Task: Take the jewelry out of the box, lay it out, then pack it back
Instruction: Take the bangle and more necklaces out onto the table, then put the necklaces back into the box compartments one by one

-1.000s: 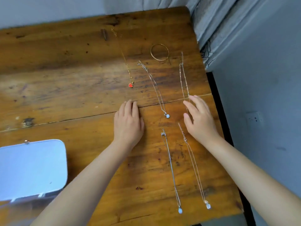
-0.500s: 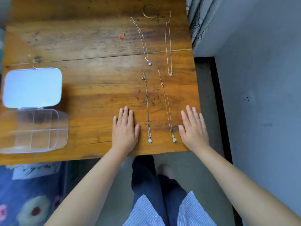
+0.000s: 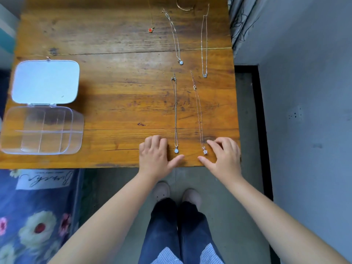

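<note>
Several necklaces lie stretched out on the wooden table (image 3: 114, 92). A silver chain with a pale blue pendant (image 3: 176, 150) and a rose-gold chain with a flower pendant (image 3: 204, 150) reach the near edge. Farther back lie a blue-stone necklace (image 3: 181, 62), a thin silver one (image 3: 204, 74), a red heart pendant (image 3: 150, 30) and a gold bangle (image 3: 183, 7), half cut off by the frame. The clear compartment box (image 3: 41, 130) stands open at the left, its lid (image 3: 45, 81) laid back. My left hand (image 3: 155, 157) rests left of the blue pendant with fingers curled. My right hand (image 3: 224, 156) sits beside the flower pendant, holding nothing.
The table's near edge runs just under my hands, with my legs and shoes on the grey floor below. A flowered blue cloth (image 3: 28, 216) lies at the lower left. A grey wall and curtain (image 3: 242, 20) close the right side.
My view has tilted down and back from the table. Both hands slid along the two near necklaces to the table's front edge, and their fingers curled in from flat.
</note>
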Tool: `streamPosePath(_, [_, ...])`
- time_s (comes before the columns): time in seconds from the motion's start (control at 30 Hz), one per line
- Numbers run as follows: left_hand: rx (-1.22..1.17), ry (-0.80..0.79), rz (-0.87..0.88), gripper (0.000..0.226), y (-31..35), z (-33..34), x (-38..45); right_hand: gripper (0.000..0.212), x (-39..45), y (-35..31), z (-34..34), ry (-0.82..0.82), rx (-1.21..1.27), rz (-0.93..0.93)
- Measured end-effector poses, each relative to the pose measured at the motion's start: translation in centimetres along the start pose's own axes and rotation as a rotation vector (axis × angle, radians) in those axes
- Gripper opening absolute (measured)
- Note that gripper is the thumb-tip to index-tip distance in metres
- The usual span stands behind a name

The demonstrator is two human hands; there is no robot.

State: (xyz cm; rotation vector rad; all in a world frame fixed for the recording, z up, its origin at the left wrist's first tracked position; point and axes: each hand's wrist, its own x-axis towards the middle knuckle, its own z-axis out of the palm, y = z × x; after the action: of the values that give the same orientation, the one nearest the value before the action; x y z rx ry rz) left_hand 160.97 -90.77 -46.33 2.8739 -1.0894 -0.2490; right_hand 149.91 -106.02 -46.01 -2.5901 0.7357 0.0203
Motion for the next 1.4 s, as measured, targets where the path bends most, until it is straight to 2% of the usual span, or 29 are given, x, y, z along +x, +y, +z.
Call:
streamPosePath(0.1, [-0.028, -0.049, -0.009, 0.046, 1.9, -0.9, 0.1, 0.028, -0.7, -2.2, 0.7, 0.111, 0.057, 0.139])
streamPosePath(0.17, [-0.037, -0.066, -0.02, 0.035, 2.8, -1.5, 0.6, 0.017, -0.6, -2.9, 1.0, 0.168, 0.083, 0.167])
streamPosePath(0.27, [-0.077, -0.225, -0.208, 0.013, 3.5, -2.1, 1.3, 0.015, -0.7, -3.2, 0.8, 0.143, 0.008, 0.133])
streamPosePath(0.3, [-0.091, -0.282, -0.264, 0.015, 3.6, -1.9, 1.5, 0.017, -0.9, -3.1, 0.7, 0.115, -0.041, 0.106])
streamPosePath(0.4, [-0.097, -0.303, -0.313, 0.024, 3.5, -1.5, 1.6, 0.016, -1.5, -2.3, 0.4, 0.053, -0.074, 0.097])
streamPosePath(0.47, [-0.079, -0.313, -0.321, 0.025, 3.1, -1.4, 1.3, 0.008, -1.9, -1.7, 0.0, 0.024, 0.001, 0.131])
streamPosePath(0.63, [0.014, -0.386, -0.303, 0.025, 0.9, -2.3, 0.5, 0.017, -2.3, -1.3, -2.0, -0.057, 0.095, -0.031])
streamPosePath(0.73, [0.0, -0.474, -0.332, 0.024, -0.5, -3.8, 0.7, 0.015, -1.4, -2.2, -4.1, -0.176, 0.217, -0.016])
streamPosePath(0.83, [-0.27, -0.444, -0.445, 0.023, -2.5, -5.0, 0.8, 0.015, -0.5, -4.1, -5.8, -0.184, 0.249, -0.08])
streamPosePath(0.9, [-0.487, -0.329, -0.489, 0.025, -4.4, -5.9, 0.3, 0.017, 0.1, -6.0, -6.5, -0.145, 0.333, -0.113])
streamPosePath(1.03, [-0.658, -0.098, -0.546, 0.034, -9.1, -7.9, -1.2, 0.024, 1.4, -11.0, -6.8, -0.074, 0.498, -0.152])
streamPosePath(1.13, [-1.074, -0.037, -0.625, 0.039, -12.6, -10.1, -1.8, 0.028, 2.0, -15.4, -6.2, -0.037, 0.666, -0.124])
streamPosePath(1.27, [-1.62, -0.111, -0.535, 0.04, -18.1, -12.8, -2.2, 0.035, 3.0, -21.3, -4.4, 0.013, 1.001, 0.02])
streamPosePath(1.4, [-1.921, -0.228, -0.398, 0.036, -24.0, -14.4, -3.2, 0.034, 3.4, -27.0, -3.0, 0.033, 1.218, 0.14])
